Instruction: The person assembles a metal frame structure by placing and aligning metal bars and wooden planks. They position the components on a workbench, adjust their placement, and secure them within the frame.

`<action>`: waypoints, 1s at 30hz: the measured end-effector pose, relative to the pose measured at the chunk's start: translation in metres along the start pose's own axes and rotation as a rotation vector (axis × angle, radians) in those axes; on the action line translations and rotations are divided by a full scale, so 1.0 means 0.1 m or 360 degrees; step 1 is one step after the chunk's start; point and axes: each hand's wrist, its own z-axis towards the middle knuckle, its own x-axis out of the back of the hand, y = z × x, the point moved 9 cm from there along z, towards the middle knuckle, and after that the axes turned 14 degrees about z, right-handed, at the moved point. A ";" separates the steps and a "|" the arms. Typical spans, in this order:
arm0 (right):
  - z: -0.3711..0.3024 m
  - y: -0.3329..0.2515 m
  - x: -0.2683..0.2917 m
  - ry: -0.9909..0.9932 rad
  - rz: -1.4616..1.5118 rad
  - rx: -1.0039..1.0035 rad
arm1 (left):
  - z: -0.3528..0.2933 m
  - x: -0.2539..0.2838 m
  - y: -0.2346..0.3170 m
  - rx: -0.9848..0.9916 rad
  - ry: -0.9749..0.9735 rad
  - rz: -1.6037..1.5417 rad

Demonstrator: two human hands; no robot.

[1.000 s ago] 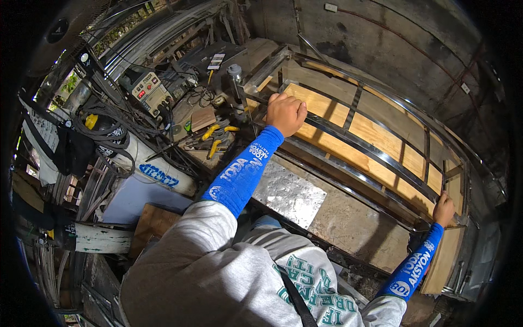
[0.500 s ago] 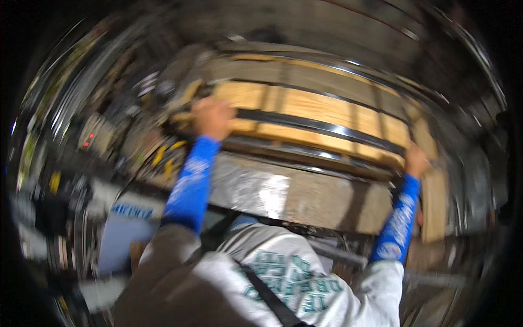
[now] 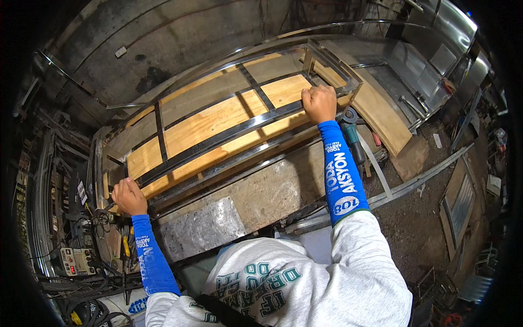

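Note:
A long rectangular frame of shiny metal bars (image 3: 229,133) lies across the bench, with dark crossbars over it. Pale wooden boards (image 3: 210,121) show between and below the bars. My left hand (image 3: 129,197) is closed around the frame's near left corner. Toward the near right corner, my right hand (image 3: 320,103) grips the front bar with curled fingers. Just right of that hand stands a teal angle grinder (image 3: 351,133), partly behind my blue sleeve.
A shiny metal sheet (image 3: 201,229) lies on the bench's near side. At the right are a wide plank (image 3: 384,122) and a hammer (image 3: 411,106). A control box with a red display (image 3: 76,261) sits among cables at the left. A concrete wall (image 3: 158,32) rises behind.
The view has turned and sharpened, so the frame now slants up to the right. Both hands still grip its front bar. Whether the frame itself shifted, I cannot tell.

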 end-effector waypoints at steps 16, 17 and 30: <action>0.03 -0.09 0.09 0.0097 0.0087 0.0090 | 0.01 0.03 0.00 -0.0019 0.0067 -0.0014; 0.02 -0.09 0.10 0.0116 0.0101 0.0095 | 0.01 0.04 0.00 -0.0017 0.0086 -0.0001; -0.83 1.16 0.73 0.0971 0.0259 -0.0702 | -0.04 0.00 -0.04 -0.0071 0.0222 0.0076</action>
